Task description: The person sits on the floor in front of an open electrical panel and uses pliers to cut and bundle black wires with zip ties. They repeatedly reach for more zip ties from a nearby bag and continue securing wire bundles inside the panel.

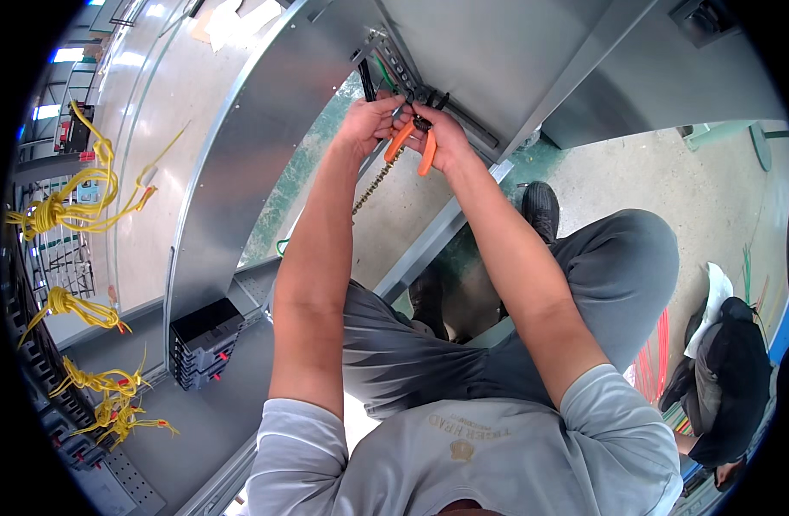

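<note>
Both my arms reach forward into the corner of a grey metal cabinet frame. My right hand [447, 138] is closed round orange-handled pliers [400, 141]; their dark head is by my fingertips. Close beside it, my left hand [366, 125] has its fingers pinched together near the pliers' head, and what they hold is too small to make out. A black cable [366, 81] rises just past the left hand. Beyond the fingers runs a slotted metal rail [398, 62]. Below the hands hangs a brass-coloured, chain-like strip [375, 188].
Grey metal panels [240, 120] stand left and right of the work. Bundled yellow wires [59, 211] hang at far left, near a black breaker-like block [204, 342]. My dark shoe [541, 211] is beside a frame bar [429, 245]. Another person [730, 378] bends at far right.
</note>
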`<state>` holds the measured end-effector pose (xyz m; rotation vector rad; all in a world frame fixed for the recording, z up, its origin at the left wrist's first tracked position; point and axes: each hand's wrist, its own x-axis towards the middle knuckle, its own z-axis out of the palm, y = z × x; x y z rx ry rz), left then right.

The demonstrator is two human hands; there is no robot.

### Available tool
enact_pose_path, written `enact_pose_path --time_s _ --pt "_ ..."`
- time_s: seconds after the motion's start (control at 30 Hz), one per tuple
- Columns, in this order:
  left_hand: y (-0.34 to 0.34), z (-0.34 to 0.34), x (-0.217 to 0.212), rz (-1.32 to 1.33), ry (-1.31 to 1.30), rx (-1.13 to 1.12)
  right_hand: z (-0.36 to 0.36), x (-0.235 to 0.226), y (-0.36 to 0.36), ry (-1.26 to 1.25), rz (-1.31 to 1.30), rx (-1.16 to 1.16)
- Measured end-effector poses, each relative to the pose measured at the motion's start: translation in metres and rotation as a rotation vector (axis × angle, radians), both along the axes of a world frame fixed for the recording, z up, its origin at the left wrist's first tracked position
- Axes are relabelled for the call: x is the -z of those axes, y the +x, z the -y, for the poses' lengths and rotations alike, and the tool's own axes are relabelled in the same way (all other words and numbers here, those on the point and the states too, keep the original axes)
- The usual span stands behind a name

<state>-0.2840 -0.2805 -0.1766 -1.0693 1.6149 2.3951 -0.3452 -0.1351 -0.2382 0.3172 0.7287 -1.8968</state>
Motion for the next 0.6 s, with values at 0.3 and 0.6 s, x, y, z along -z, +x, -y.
enact_pose_path --time_s 0.3,0.6 --pt "0.003 -0.006 0.005 -0.012 -0.100 0.008 0.001 -0.002 0.000 0.065 -0.043 -0.015" --pt "0.005 -0.004 0.008 -0.007 -0.038 -0.009 0.009 -0.014 0.009 0.282 -0.164 0.107"
